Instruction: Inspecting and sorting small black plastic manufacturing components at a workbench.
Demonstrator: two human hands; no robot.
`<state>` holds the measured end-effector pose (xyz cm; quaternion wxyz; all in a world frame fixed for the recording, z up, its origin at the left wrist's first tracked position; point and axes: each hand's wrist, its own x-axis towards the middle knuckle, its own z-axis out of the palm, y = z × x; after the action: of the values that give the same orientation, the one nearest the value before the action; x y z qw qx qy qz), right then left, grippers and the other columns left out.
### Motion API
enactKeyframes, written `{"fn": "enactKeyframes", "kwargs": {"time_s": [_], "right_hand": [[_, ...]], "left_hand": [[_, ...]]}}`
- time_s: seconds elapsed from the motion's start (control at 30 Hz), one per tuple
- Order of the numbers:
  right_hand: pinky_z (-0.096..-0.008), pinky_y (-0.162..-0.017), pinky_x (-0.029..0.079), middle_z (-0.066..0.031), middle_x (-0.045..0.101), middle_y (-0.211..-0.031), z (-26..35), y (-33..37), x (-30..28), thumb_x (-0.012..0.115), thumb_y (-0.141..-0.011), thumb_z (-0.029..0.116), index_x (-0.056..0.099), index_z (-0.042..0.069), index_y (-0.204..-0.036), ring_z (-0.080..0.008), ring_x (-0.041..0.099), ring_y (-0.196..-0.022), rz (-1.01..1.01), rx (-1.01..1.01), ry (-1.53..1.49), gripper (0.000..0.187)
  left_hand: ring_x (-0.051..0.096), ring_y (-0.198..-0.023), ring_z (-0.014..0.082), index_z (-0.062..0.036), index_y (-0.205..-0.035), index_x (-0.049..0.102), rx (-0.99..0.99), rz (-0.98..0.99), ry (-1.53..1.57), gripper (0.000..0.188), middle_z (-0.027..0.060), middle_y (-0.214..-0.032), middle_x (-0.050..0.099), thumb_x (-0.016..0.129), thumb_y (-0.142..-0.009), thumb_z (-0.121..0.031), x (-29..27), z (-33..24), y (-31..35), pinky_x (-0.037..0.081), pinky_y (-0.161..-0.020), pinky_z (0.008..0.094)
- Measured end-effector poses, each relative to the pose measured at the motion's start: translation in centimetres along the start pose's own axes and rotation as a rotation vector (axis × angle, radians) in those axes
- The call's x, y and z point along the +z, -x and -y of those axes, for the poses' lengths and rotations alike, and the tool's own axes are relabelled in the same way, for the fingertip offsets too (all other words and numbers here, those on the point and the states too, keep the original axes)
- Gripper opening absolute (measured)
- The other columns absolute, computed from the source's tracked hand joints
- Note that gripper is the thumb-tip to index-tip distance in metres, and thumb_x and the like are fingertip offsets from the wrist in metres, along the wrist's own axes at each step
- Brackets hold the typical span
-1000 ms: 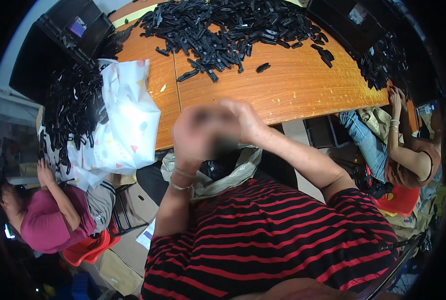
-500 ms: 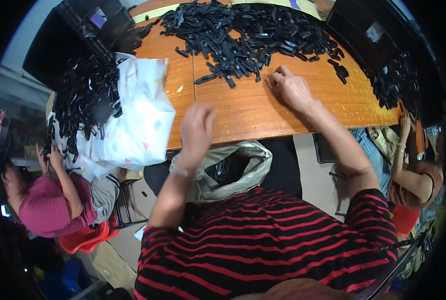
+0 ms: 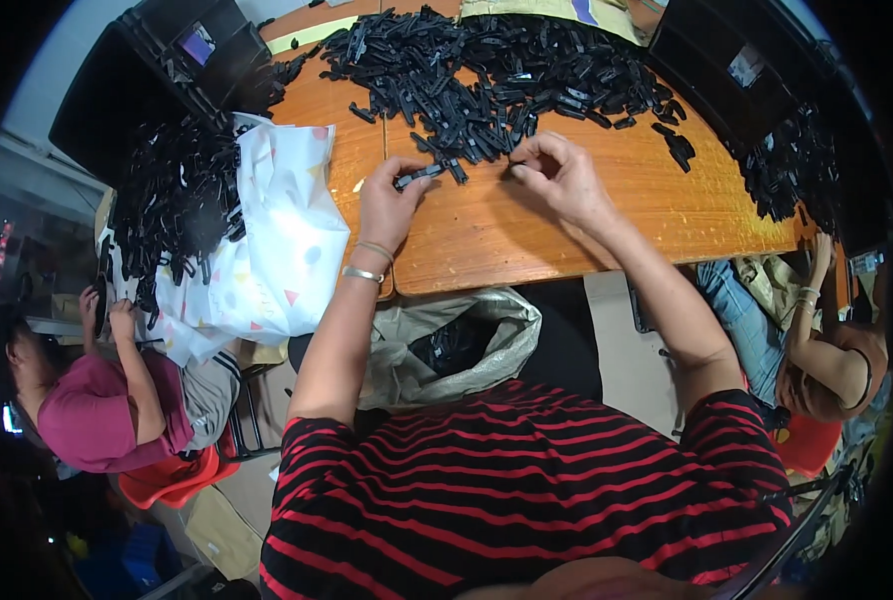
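Note:
A large heap of narrow black plastic pieces (image 3: 417,80) spreads over the far half of the wooden table. At the heap's near edge my left hand (image 3: 391,205) is closed, thumb and fingers around one black plastic piece (image 3: 419,177). My right hand (image 3: 567,182) is pinched at the same edge, a little to the right. Between its fingertips shows a small dark end, seemingly another black piece, mostly hidden by the fingers. Below the table edge, an open woven sack (image 3: 507,360) sits between my legs with dark things inside.
At left, a white patterned plastic sheet (image 3: 292,235) lies beside a second black heap (image 3: 182,200), where a person in a magenta top (image 3: 97,415) works. Black crates (image 3: 132,85) stand at the far left and a black crate (image 3: 737,70) at the far right. Another person (image 3: 832,365) sits at right.
My left hand has moved forward from the near table edge to the heap and closed on a black piece. My right hand has shifted slightly left and is pinched at the heap's edge.

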<state>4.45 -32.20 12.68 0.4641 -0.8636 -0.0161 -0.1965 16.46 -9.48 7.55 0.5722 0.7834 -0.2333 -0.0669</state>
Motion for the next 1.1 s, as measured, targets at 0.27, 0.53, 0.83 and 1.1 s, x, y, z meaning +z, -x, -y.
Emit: {"fn": "enactKeyframes", "kwargs": {"time_s": [0.27,0.53,0.83,1.1], "right_hand": [[-0.0303,-0.074,0.049,-0.0082,0.064,-0.090,5.7,0.7,3.8,0.072,-0.075,0.000,0.064,0.001,-0.092,-0.0179,0.062,-0.084,-0.104,-0.352,-0.053,0.018],[-0.0347,-0.075,0.050,-0.0110,0.064,-0.089,6.4,1.1,3.8,0.074,-0.071,0.001,0.065,0.002,-0.093,-0.0262,0.063,-0.086,-0.029,-0.465,0.137,0.024],[-0.0345,-0.073,0.051,-0.0105,0.061,-0.085,5.4,1.2,3.4,0.077,-0.068,-0.001,0.062,0.001,-0.090,-0.0270,0.062,-0.084,0.063,-0.423,0.211,0.027],[-0.0322,-0.077,0.052,-0.0051,0.062,-0.090,6.5,0.9,3.7,0.081,-0.069,0.005,0.062,0.002,-0.095,-0.0181,0.062,-0.090,0.070,-0.129,-0.024,0.032]], "left_hand": [[0.064,-0.075,0.0109,0.0063,-0.106,0.061,-0.042,0.114,0.613,0.022,0.0081,-0.095,0.066,0.063,-0.085,0.004,-0.1,-6.5,5.1,0.054,-0.067,0.0211],[0.066,-0.081,0.0120,0.0081,-0.113,0.059,-0.088,0.140,0.553,0.028,0.0107,-0.098,0.066,0.061,-0.085,0.005,-0.6,-7.1,6.0,0.055,-0.072,0.0206],[0.065,-0.084,0.0114,0.0102,-0.117,0.056,-0.201,0.217,0.641,0.034,0.0098,-0.096,0.066,0.064,-0.086,0.000,-1.0,-7.6,6.5,0.052,-0.077,0.0203],[0.063,-0.086,0.0098,0.0052,-0.112,0.058,0.071,0.054,0.523,0.028,0.0070,-0.098,0.065,0.062,-0.085,0.003,-0.4,-8.0,7.1,0.052,-0.076,0.0219]]}}
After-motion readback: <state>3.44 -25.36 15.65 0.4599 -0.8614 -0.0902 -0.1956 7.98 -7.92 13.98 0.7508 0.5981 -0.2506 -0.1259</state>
